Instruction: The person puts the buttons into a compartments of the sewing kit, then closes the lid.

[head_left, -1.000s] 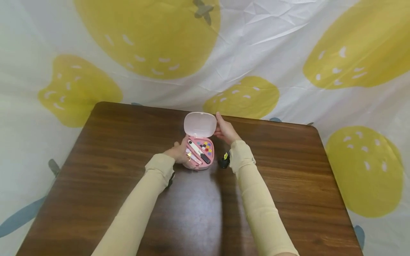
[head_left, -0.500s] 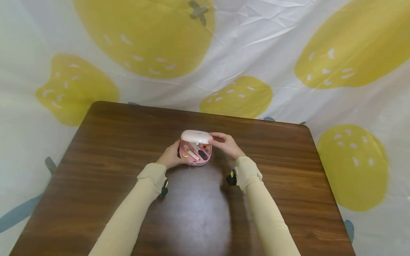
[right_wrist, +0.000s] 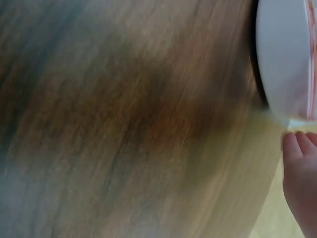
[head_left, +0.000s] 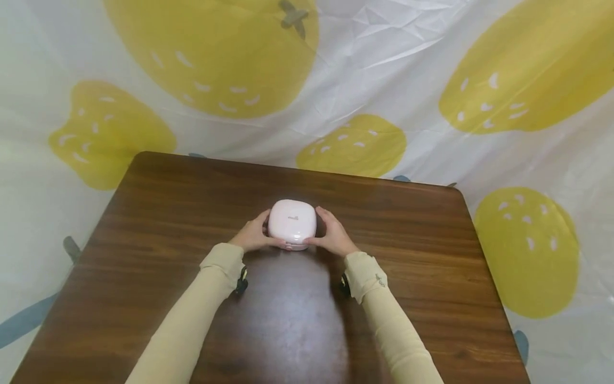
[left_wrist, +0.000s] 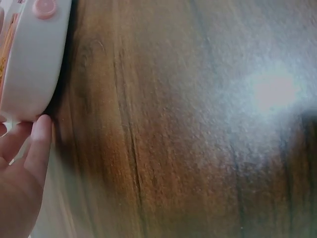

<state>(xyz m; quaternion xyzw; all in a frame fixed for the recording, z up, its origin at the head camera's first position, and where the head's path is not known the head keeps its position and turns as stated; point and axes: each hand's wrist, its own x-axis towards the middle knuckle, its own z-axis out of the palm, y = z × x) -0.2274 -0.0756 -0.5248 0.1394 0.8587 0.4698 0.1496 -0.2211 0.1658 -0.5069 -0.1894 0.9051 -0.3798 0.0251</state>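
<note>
A small rounded sewing box (head_left: 292,221) with a glossy pale pink lid sits on the brown table, its lid lowered over the contents. My left hand (head_left: 251,233) holds its left side, thumb across the front. On the opposite side my right hand (head_left: 336,234) grips it the same way, thumb at the front corner. In the left wrist view, the pale base of the box (left_wrist: 37,64) shows a round pink button, and fingers touch its lower end. The right wrist view catches the box's other side (right_wrist: 285,54) above my fingertips. Whether the lid is latched I cannot tell.
The wood-grain table (head_left: 408,256) has rounded far corners. Behind it hangs a white curtain (head_left: 384,53) printed with large yellow lemons, close to the far edge. A bright glare (left_wrist: 275,91) lies on the tabletop.
The lid has swung from upright down over the pink tray, hiding the buttons and tools. My right hand came down with it from the lid's edge to the box's right side.
</note>
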